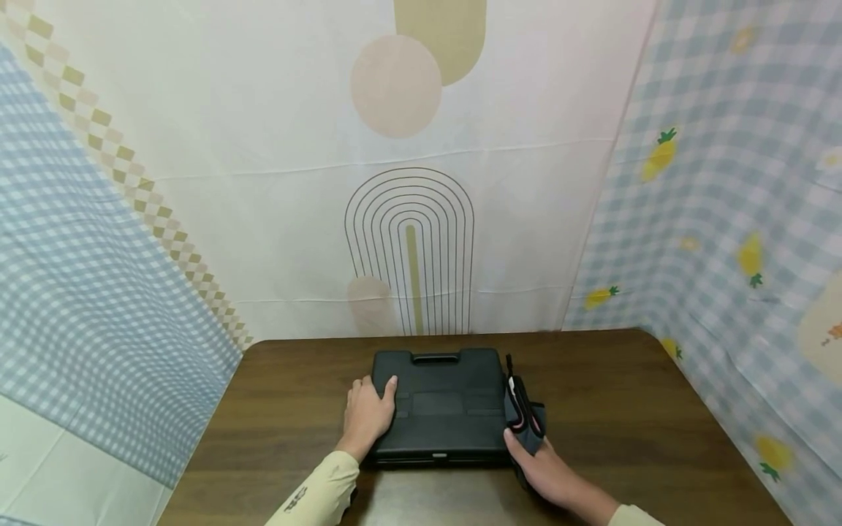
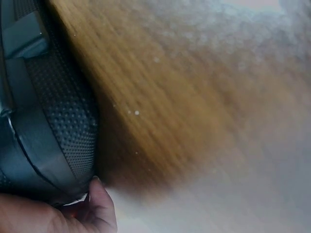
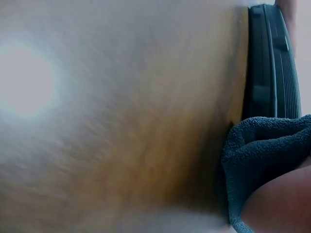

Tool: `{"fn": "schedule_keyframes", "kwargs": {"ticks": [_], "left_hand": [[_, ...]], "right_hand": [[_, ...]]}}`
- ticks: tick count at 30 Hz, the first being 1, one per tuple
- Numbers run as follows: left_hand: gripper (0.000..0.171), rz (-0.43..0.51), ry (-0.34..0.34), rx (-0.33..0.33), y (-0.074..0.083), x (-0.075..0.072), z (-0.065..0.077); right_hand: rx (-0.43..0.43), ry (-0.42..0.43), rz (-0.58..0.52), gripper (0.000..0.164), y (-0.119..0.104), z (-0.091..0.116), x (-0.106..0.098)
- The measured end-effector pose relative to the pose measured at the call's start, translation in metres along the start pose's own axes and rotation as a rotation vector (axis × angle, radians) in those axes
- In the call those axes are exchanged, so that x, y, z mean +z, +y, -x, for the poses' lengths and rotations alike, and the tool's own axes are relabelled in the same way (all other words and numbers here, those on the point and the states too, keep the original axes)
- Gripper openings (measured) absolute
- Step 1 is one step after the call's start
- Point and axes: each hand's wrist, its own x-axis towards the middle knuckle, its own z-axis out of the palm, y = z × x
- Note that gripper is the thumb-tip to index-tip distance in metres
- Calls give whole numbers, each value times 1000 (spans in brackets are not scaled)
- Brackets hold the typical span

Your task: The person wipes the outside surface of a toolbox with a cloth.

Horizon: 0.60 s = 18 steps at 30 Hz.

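Observation:
A black hard plastic carrying case [image 1: 437, 427] lies flat on the table, its handle toward the far side and a latch along the near edge. My left hand [image 1: 367, 415] holds its left side, thumb over the lid and fingers down the side. The left wrist view shows that hand [image 2: 39, 216] at a corner of the case [image 2: 68, 111], by its textured side. At the right side of the case, my right hand [image 1: 549, 471] grips a folded dark grey cloth [image 1: 529, 431] with black edging. In the right wrist view the cloth [image 3: 257, 150] bunches against the case [image 3: 272, 63].
The brown wooden table [image 1: 618, 394] has rounded far corners. Behind it hangs a white patterned curtain [image 1: 283, 234], with checked cloths on the left [image 1: 118, 292] and right [image 1: 684, 212]. Light reflects off the tabletop near the front.

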Motion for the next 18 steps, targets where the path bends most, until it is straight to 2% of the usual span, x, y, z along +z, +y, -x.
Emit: {"fn": "schedule_keyframes", "kwargs": {"ticks": [3, 10, 15, 18], "left_hand": [[80, -1, 1, 2, 0, 0, -1], [78, -1, 6, 7, -2, 1, -2], [77, 7, 1, 9, -2, 0, -1], [76, 8, -1, 11, -2, 0, 0]], "right_hand": [[8, -15, 15, 98, 3, 5, 2], [-197, -88, 197, 98, 12, 9, 1], [-202, -65, 231, 96, 16, 10, 3], [-248, -21, 260, 94, 16, 10, 6]]}}
